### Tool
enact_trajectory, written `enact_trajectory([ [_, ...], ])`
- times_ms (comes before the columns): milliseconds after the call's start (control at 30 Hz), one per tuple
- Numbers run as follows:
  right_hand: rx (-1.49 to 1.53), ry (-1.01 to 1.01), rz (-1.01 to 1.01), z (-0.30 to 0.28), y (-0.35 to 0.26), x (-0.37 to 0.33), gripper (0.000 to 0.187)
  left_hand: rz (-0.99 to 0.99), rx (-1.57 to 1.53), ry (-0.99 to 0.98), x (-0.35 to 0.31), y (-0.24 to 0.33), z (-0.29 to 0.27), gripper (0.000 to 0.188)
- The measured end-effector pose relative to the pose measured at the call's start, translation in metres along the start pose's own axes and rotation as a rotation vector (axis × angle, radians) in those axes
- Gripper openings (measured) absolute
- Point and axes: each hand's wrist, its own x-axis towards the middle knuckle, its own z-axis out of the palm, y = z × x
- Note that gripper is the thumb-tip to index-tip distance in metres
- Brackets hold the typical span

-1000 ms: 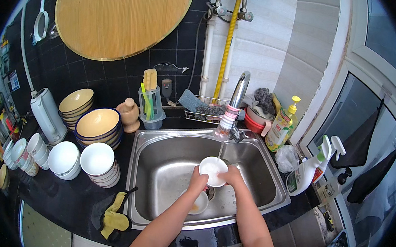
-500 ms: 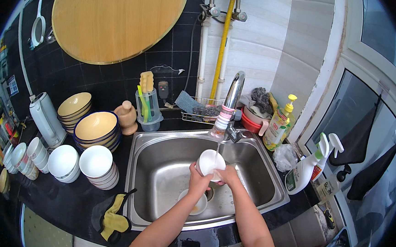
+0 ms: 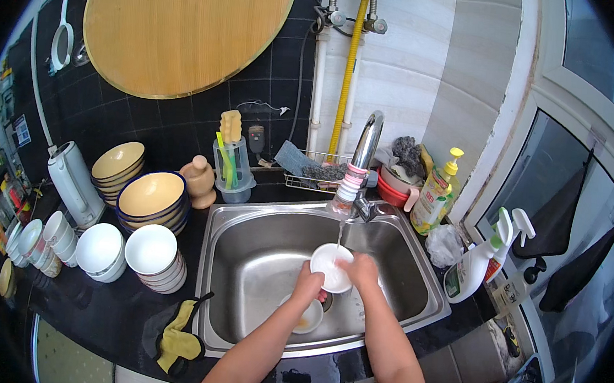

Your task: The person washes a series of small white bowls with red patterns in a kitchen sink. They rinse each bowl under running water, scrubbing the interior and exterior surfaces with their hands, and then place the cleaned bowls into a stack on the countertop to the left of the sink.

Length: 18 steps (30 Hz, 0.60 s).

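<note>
A small white bowl (image 3: pixel 329 266) is held under the running water of the steel tap (image 3: pixel 361 160), over the steel sink (image 3: pixel 245 258). My left hand (image 3: pixel 306 288) grips its lower left rim. My right hand (image 3: pixel 360 271) is on its right side, fingers over the rim. Below it another white bowl (image 3: pixel 305 319) lies on the sink bottom near the drain.
Stacks of white bowls (image 3: pixel 153 255) and yellow bowls (image 3: pixel 148 198) stand on the black counter left of the sink, with a yellow cloth (image 3: pixel 177 332) in front. A utensil holder (image 3: pixel 232 165), a dish-soap bottle (image 3: pixel 436 193) and a spray bottle (image 3: pixel 480 260) surround the sink.
The bowl has turned in my hands under the stream. My right hand has moved from its edge onto its right rim. The view has shifted slightly.
</note>
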Motion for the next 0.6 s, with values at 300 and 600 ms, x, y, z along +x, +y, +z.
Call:
enact_trajectory([
  [300,0.198,0.084,-0.708,-0.010,-0.025,-0.014,0.024,-0.194,0.005,-0.163,-0.003,0.006,-0.002,0.037],
  [600,0.603,-0.402,0.082,-0.003,-0.005,-0.001,0.033,0.062,-0.201,0.118,0.011,-0.003,-0.009,0.050],
])
